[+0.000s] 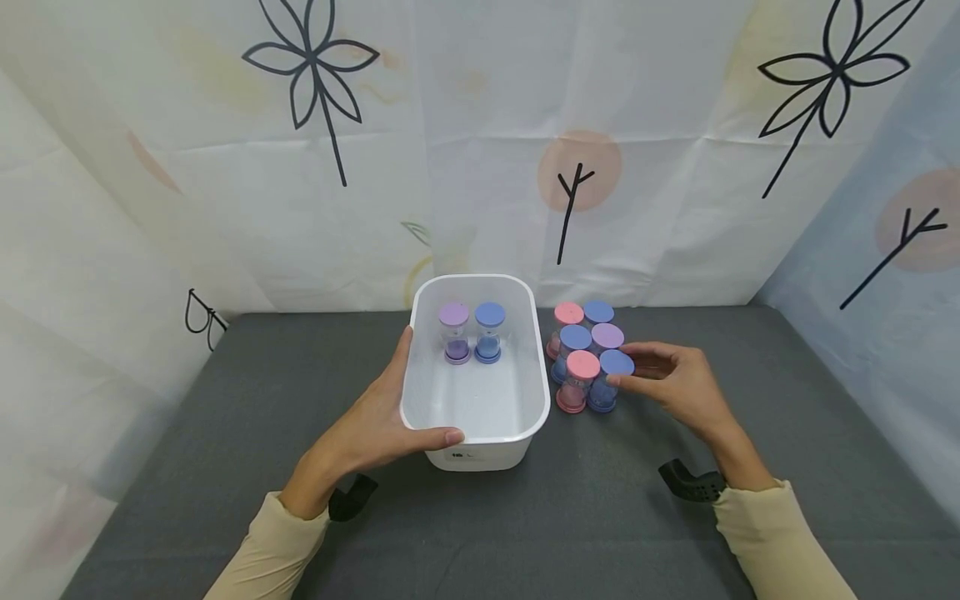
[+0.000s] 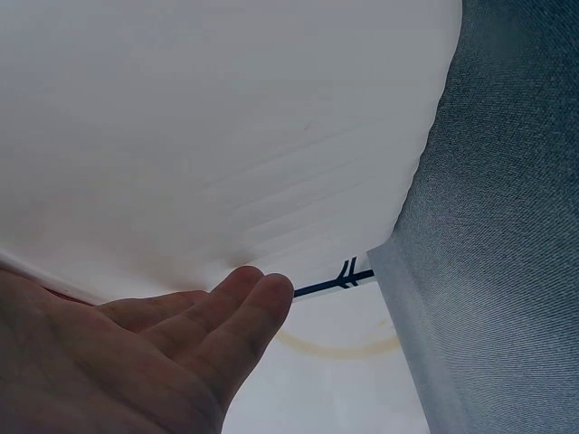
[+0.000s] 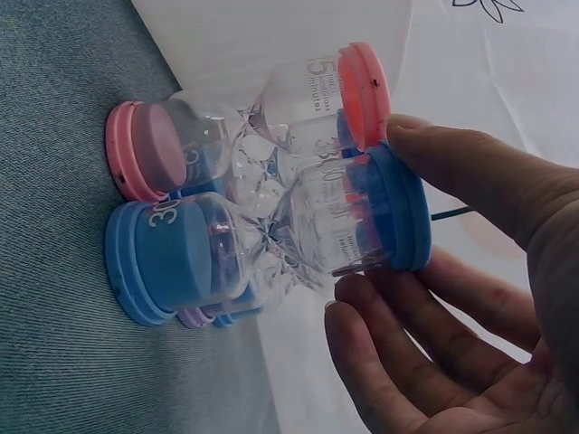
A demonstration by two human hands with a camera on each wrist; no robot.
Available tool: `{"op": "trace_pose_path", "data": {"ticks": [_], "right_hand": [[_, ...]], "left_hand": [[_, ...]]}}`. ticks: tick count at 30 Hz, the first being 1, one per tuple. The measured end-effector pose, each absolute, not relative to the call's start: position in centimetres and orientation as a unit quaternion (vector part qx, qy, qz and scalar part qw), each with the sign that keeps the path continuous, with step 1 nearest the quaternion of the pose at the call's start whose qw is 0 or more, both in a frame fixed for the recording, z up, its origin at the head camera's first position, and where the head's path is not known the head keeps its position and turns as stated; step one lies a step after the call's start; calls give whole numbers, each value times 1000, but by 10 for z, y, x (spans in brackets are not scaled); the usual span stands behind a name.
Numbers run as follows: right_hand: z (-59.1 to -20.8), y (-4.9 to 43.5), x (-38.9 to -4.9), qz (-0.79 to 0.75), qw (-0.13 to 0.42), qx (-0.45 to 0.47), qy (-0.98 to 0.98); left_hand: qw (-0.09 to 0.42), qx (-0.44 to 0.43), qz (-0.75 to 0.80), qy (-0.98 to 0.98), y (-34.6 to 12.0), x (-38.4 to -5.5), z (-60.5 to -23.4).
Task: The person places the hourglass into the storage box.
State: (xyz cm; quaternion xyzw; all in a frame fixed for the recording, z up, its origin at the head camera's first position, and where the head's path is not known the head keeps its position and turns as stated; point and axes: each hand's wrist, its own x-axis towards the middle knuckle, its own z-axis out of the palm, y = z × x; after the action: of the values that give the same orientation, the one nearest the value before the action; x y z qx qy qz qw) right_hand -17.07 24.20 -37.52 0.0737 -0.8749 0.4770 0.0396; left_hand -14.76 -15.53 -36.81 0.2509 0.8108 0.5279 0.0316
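A white plastic bin stands in the middle of the table. Inside it, a purple sand timer and a blue-capped sand timer are upright side by side. My left hand holds the bin at its front left corner, thumb over the front rim. In the left wrist view, its fingers lie against the outer wall. To the right, my right hand pinches a blue sand timer by its top cap. Its base rests on the table. Close beside it is a pink sand timer.
Behind the pinched timer stand several more, including a purple one, a blue one and a pink one, close to the bin's right side. A dark grey cloth covers the table. Patterned white fabric hangs behind.
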Motion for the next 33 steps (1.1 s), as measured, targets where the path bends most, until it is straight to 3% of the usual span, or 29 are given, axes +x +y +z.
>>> {"op": "trace_pose_path", "data": {"ticks": [33], "right_hand": [[-382, 238, -171, 481, 42, 54, -874]], "left_hand": [[29, 258, 524, 811, -156, -148, -369]]}}
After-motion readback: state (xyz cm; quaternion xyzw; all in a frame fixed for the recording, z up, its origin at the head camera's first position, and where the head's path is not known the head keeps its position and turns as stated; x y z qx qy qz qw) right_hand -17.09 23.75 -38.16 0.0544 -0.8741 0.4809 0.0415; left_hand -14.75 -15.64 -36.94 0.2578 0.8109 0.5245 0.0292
